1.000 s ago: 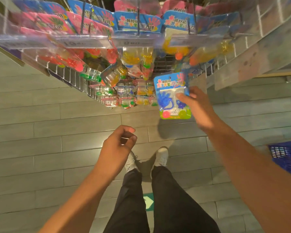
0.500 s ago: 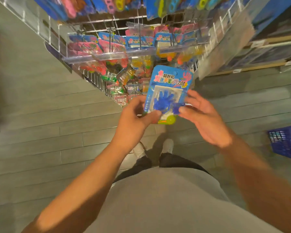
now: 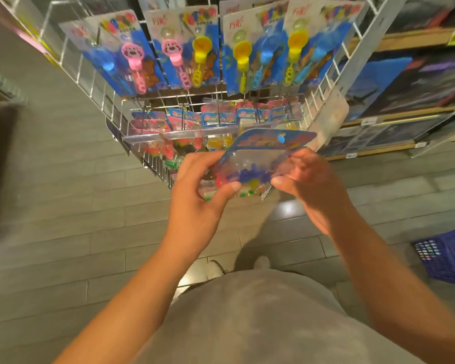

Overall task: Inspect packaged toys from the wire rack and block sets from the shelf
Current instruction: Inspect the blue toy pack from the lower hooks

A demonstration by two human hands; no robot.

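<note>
Clear plastic over a blue card: that is the blister pack (image 3: 258, 156) you hold at chest height, just in front of the wire rack (image 3: 153, 111), tilted so its top edge with the hang hole leans away from you. A blue hand-shaped toy and small red, yellow and green pieces show through the bubble, though blur hides their detail. Your left hand (image 3: 197, 203) pinches the pack's lower left corner, thumb on the near face and fingers curled behind; your right hand (image 3: 307, 182) pinches the lower right side the same way, so each grip is closed on the pack. Just behind it, a row of similar pink and blue carded packs (image 3: 216, 119) hangs on the rack's hooks behind a clear strip. Above those hang larger blue cards with bubble wands (image 3: 192, 51) in pink, yellow and blue. To your right, wooden shelves (image 3: 394, 122) carry dark flat boxes, too blurred to read. Grey plank floor (image 3: 63, 206) lies below, with a blue basket (image 3: 447, 256) at the right edge and your pale shoes (image 3: 216, 269) near the grey shirt (image 3: 247, 324).
</note>
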